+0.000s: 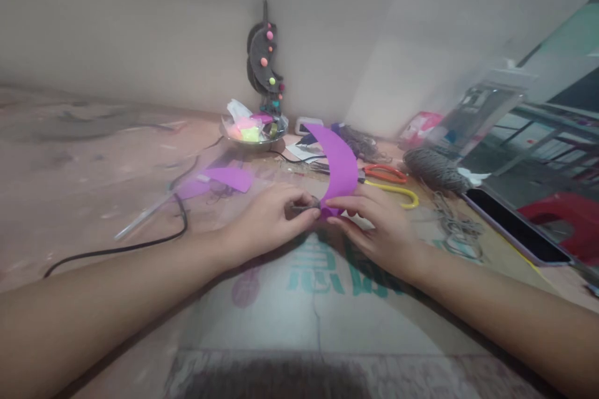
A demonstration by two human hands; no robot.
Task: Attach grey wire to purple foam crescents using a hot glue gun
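A purple crescent-shaped sheet (343,165) stands upright in front of me, its lower tip between the thumb and fingers of my right hand (381,227). My left hand (266,215) is closed in a pinch on a thin grey strand (304,206), close against that same tip. The strand looks like yarn, but blur and the fingers hide part of it. Just beyond my right hand lie pliers or scissors with one red handle (386,173) and one yellow handle (397,192). Another purple piece (231,177) lies flat beyond my left hand.
A metal bowl (255,142) of colourful bits stands near the wall, below a grey crescent ornament (262,59) with coloured balls. At right are a grey yarn ball (435,169), loose yarn (461,234), a phone (517,227) and a clear container (486,109). A black cable (116,249) runs at left.
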